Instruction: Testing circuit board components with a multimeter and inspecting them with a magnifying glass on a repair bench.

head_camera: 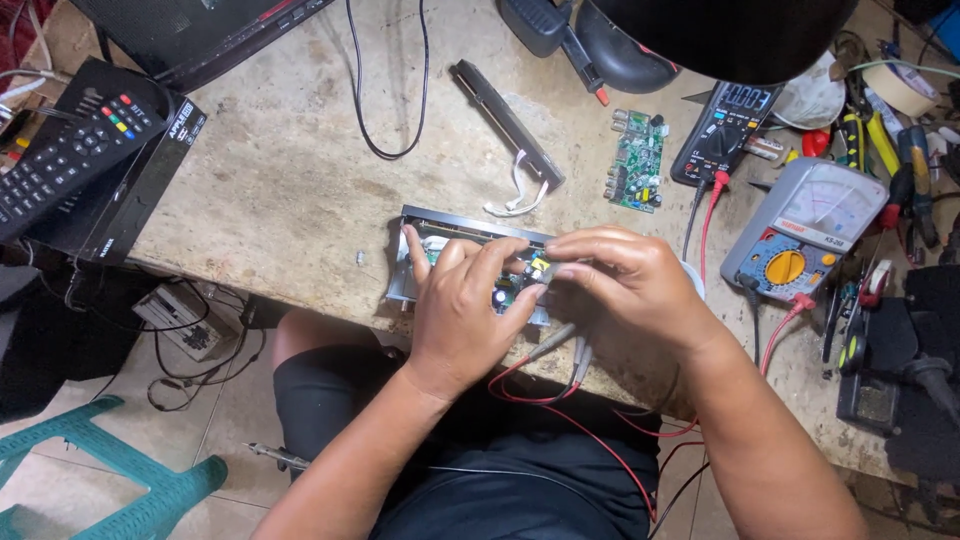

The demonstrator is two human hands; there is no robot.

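Head view: both hands (520, 290) over open metal case (425, 222), circuit board (515, 288) inside.

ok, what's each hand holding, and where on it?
Left hand rests on the open metal chassis, fingers on its circuit board. Right hand grips probes by the handles.

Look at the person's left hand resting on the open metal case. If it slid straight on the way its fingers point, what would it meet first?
The left hand points up and to the right. Probably it would first meet the right hand's fingers, already touching it over the circuit board. Depth is hard to judge.
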